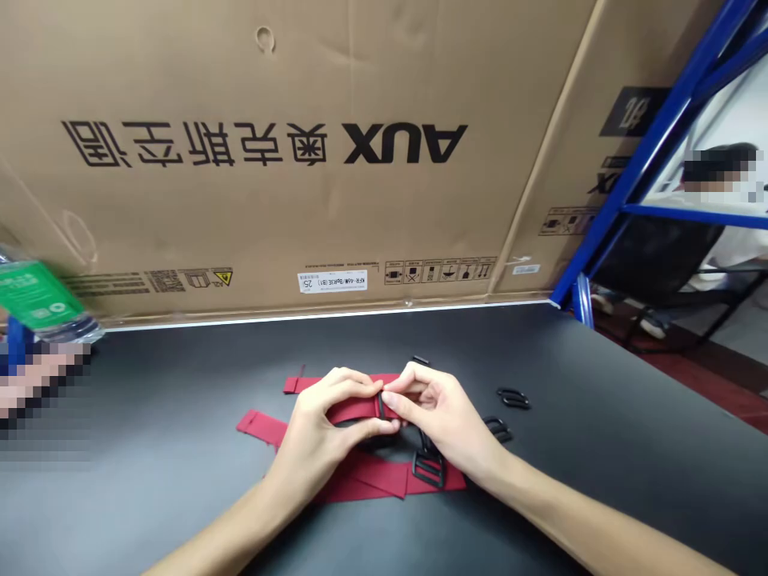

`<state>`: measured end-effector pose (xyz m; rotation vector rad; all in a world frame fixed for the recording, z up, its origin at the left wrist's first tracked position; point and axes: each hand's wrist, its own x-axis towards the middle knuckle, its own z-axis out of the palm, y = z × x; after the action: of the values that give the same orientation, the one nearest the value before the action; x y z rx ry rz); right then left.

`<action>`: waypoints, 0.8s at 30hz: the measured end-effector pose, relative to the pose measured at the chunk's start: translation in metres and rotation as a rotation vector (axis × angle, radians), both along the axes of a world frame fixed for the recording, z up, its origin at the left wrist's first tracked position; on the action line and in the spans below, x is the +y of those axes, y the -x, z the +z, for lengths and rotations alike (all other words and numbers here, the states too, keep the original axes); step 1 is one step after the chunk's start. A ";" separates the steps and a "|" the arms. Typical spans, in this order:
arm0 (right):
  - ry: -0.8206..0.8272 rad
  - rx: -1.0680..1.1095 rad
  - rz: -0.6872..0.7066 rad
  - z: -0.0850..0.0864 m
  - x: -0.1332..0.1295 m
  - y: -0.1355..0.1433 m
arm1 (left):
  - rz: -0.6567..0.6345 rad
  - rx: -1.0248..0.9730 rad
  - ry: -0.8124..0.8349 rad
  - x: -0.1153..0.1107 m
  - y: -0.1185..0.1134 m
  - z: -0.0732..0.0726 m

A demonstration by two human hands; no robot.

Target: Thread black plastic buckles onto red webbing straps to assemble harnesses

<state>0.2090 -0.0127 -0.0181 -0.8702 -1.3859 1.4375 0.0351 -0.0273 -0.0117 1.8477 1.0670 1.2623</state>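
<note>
My left hand is closed on a red webbing strap, its fingers above and its thumb below. A black slide buckle sits on this strap near my left fingertips. From the other side my right hand pinches the strap's end beside the buckle; the fingers partly hide that spot. More red straps lie under and around my hands, with a black slide buckle resting on them. Further black buckles lie to the right of my right hand, some partly covered by it.
The black tabletop ends at a large cardboard box standing along the back. A bottle with a green label is at the left edge. A blue metal frame rises at right; beyond it are a black chair and a person.
</note>
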 end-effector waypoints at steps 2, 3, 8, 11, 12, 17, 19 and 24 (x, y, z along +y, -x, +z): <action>-0.038 0.007 0.011 0.000 0.002 -0.002 | 0.018 -0.029 0.010 0.001 0.001 0.001; -0.049 0.010 0.026 0.000 0.003 -0.003 | 0.027 -0.039 0.025 0.001 0.001 0.002; -0.043 0.000 0.068 0.002 0.004 -0.002 | 0.076 0.037 0.156 0.001 -0.001 0.006; -0.034 -0.008 0.034 0.003 0.002 0.000 | 0.092 0.068 0.183 0.001 -0.002 0.007; -0.030 -0.004 0.019 0.003 0.002 0.000 | 0.083 0.066 0.186 0.001 -0.002 0.007; -0.018 0.003 -0.022 0.001 0.006 -0.007 | -0.054 0.056 0.203 0.005 0.005 0.007; -0.099 -0.068 0.019 0.002 0.007 -0.010 | -0.053 0.068 0.186 0.006 0.007 0.008; -0.461 -0.326 -0.011 0.006 0.003 -0.010 | 0.001 0.121 0.122 0.003 0.006 0.010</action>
<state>0.2189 -0.0102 -0.0120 -0.8251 -1.8570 0.9301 0.0291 -0.0240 -0.0019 1.8491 1.1827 1.0724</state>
